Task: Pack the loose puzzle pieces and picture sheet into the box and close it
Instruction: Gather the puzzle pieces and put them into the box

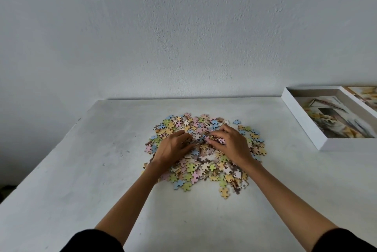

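1. Pieces [204, 162]: one loose multicoloured pile, mid-table, slightly right of centre. Pastel backs mostly up, with some printed faces showing. A few strays lie off the near edge and the far-right edge of the pile.
2. Left hand [172, 147]: palm down on the left half of the pile, forearm reaching in from the near left. Fingers [181, 134] are curled down into the pieces and the tips are buried. Cannot tell whether it actually grips any.
3. Right hand [232, 145]: palm down on the right half of the pile. Fingers [218, 134] are curled inward around a small clump of pieces, and a few pieces show at the fingertips.
4. The two sets of fingertips nearly meet at the pile's centre, hands cupped toward each other.
5. Box [302, 121]: white shallow tray, open, at the far-right table edge, well apart from the pile. It sits at an angle to the table edge and is partly cut off by the frame.
6. Sheet [336, 121]: a printed picture lies flat inside the box and covers its floor. No pieces are visible on top of it.
7. Another printed panel [365, 93] lies just beyond the box at the frame edge. Cannot tell whether it is a lid or something else.
8. Table [102, 170]: white, scuffed, pushed against a white wall [183, 27].
9. Black sleeves [91, 241] are pushed up, leaving both forearms bare.
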`<state>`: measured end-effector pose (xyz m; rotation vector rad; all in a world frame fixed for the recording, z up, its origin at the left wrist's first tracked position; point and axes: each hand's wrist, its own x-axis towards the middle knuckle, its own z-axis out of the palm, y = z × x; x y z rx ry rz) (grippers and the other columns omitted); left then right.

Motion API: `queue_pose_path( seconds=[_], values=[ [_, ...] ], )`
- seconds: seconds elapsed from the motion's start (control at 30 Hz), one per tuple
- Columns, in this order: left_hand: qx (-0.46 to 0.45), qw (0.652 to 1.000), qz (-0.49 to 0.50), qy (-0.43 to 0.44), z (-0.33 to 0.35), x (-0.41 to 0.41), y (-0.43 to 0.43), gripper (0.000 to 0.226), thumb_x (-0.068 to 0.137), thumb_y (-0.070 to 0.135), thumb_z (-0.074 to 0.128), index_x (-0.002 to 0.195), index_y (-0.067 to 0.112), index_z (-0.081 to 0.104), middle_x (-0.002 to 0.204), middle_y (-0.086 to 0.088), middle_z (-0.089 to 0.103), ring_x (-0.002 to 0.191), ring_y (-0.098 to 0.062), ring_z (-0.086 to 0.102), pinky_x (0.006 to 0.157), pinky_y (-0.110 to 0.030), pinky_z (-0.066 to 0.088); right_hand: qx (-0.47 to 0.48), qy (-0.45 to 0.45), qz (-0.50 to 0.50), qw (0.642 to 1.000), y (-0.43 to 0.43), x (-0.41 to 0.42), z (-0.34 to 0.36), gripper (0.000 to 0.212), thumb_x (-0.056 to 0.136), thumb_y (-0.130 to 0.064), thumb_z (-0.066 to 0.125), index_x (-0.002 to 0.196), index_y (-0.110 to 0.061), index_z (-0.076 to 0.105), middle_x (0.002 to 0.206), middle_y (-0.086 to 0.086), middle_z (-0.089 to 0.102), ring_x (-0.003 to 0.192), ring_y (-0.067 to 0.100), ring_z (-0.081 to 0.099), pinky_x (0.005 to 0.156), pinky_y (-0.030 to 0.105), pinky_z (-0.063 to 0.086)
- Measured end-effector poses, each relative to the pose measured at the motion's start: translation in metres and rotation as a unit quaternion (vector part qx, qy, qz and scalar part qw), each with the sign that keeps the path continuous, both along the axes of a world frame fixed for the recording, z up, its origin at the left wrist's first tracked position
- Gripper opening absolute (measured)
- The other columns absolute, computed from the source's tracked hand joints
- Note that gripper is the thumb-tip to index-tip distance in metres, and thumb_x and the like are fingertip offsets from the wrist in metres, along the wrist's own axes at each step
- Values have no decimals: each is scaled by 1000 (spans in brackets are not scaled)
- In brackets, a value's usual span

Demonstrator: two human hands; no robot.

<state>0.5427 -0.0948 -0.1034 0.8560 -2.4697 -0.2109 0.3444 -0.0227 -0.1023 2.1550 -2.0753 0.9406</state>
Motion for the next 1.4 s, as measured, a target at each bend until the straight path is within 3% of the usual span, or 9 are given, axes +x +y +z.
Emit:
queue_pose_path(
  seconds=[0.13, 0.23, 0.33, 0.4, 0.5, 0.7, 0.83, 1.1, 1.4],
  values=[
    [-2, 1000, -10, 15, 3, 1, 1, 31, 86, 37, 57, 96, 9, 65, 86, -5, 65, 63, -16, 61, 54, -29, 55, -44, -36, -7, 998, 4, 1, 2, 29, 80, -36, 65, 101, -15, 70, 76, -1, 64, 44, -9, 31, 41, 7, 29],
    [8, 1000, -16, 25, 7, 2, 2, 36, 85, 40, 51, 96, 8, 65, 87, -5, 65, 63, -14, 61, 56, -28, 56, -45, -52, -11, 998, 4, -2, 8, 30, 80, -37, 63, 99, -16, 71, 80, 2, 69, 45, 9, 54, 44, 18, 47],
    [13, 999, -16, 42, 13, 0, 2, 29, 85, 35, 58, 94, 8, 66, 85, -4, 65, 62, -11, 59, 55, -26, 56, -40, -77, -11, 996, 2, -7, 16, 32, 79, -38, 62, 100, -15, 71, 97, 9, 72, 63, 19, 68, 63, 27, 58],
    [8, 998, -28, 52, 18, -4, 2, 22, 83, 28, 64, 92, 7, 67, 83, -3, 65, 61, -8, 58, 53, -21, 54, -57, -91, -11, 994, 1, -11, 21, 27, 78, -28, 69, 99, -12, 71, 94, 8, 72, 70, 16, 67, 64, 18, 52],
    [-4, 996, -65, 65, 32, -15, 4, 20, 82, 22, 66, 91, 5, 67, 82, -6, 66, 61, -10, 59, 56, -7, 45, -83, -99, -15, 991, 3, -20, 33, 25, 78, -25, 70, 99, -11, 71, 85, 6, 71, 60, 10, 61, 57, 7, 43],
    [-15, 988, -121, 91, 59, -58, 16, 27, 83, 35, 62, 93, 10, 68, 84, -5, 66, 63, -14, 61, 55, -29, 54, -146, -130, -45, 980, 10, -61, 66, 21, 76, -27, 72, 93, -14, 73, 84, 6, 71, 72, 18, 66, 61, 36, 55],
    [-17, 983, -153, 98, 78, -103, 25, 26, 83, 35, 62, 94, 13, 68, 85, -4, 65, 66, -17, 62, 58, -32, 52, -169, -146, -70, 972, 18, -109, 87, 22, 76, -28, 72, 93, -13, 73, 85, 7, 71, 75, 20, 66, 62, 34, 52],
    [-28, 973, -181, 141, 106, -244, 52, 19, 82, 27, 66, 87, 8, 68, 76, -7, 61, 57, -13, 47, 56, -16, 35, -171, -110, -122, 971, 37, -239, 111, 23, 77, -34, 71, 91, -16, 73, 87, 11, 72, 75, 25, 65, 64, 41, 53],
    [-28, 972, -206, 108, 86, -391, 73, 22, 80, 25, 67, 89, 5, 67, 84, -11, 67, 65, -14, 54, 58, -28, 47, -65, -89, -127, 986, 37, -358, 100, 23, 79, -36, 67, 94, -18, 72, 91, 10, 70, 84, 26, 64, 69, 34, 48]
  ],
)
